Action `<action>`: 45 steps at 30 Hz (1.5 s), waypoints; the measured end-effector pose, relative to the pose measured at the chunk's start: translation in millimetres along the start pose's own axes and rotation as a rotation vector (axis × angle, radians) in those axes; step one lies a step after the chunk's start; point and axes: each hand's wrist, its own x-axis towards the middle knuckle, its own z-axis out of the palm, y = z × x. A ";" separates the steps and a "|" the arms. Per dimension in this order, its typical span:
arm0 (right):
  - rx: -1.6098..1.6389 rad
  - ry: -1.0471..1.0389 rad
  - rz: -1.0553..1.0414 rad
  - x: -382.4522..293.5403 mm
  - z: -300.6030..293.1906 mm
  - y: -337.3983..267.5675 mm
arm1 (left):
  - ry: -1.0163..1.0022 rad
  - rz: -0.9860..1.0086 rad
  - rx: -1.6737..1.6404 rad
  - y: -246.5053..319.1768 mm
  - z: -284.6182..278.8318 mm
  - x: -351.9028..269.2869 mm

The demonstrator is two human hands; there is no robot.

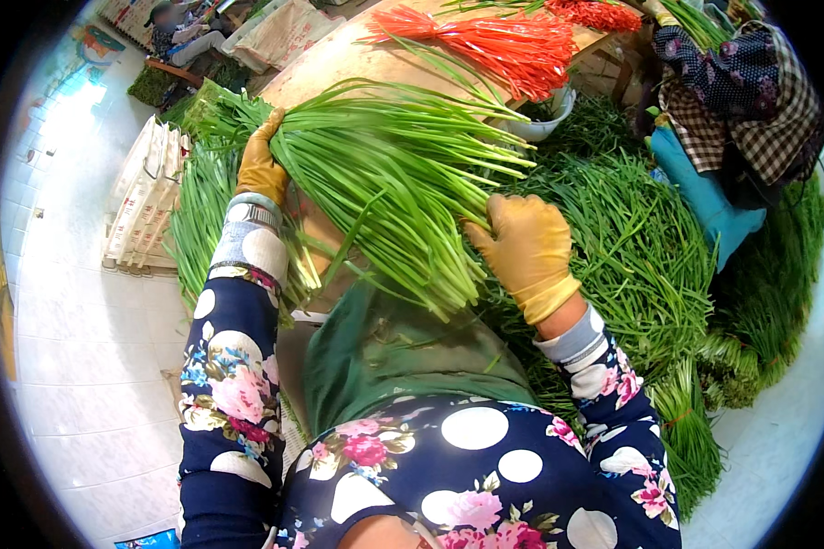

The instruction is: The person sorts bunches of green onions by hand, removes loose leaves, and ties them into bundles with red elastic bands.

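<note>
A large fanned bunch of green garlic chives [384,178] spans the space between my hands, with pale stem ends towards the right. My left hand [264,161], in a tan rubber glove, is closed around the leafy part of the bunch at its left. My right hand [525,250], gloved alike, pinches some stems near their cut ends. Bundles of red plastic ties [481,41] lie on the wooden table [316,51] beyond the bunch. More chives [209,199] lie below and left of my left hand.
A big heap of loose chives [632,226] is at the right, with tied bundles [687,425] beside it. A white bucket [546,123] stands by the table. Stacked white crates [144,199] are at the left. A seated person [185,38] is at the upper left. Checked cloth [769,130] hangs upper right.
</note>
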 end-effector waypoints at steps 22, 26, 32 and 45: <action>0.324 -0.159 0.125 26.4 6.4 0.0 | 0.168 -0.177 0.209 -4.7 -17.2 6.5; 0.398 -0.120 0.102 26.2 8.1 11.0 | 0.184 -0.169 0.205 -10.4 -15.8 10.4; 0.392 0.024 0.197 21.5 8.0 13.8 | 0.186 -0.206 0.290 -18.9 0.6 4.5; 1.382 -0.482 0.334 13.3 7.0 31.3 | 0.234 -0.174 0.313 -8.9 -6.1 1.7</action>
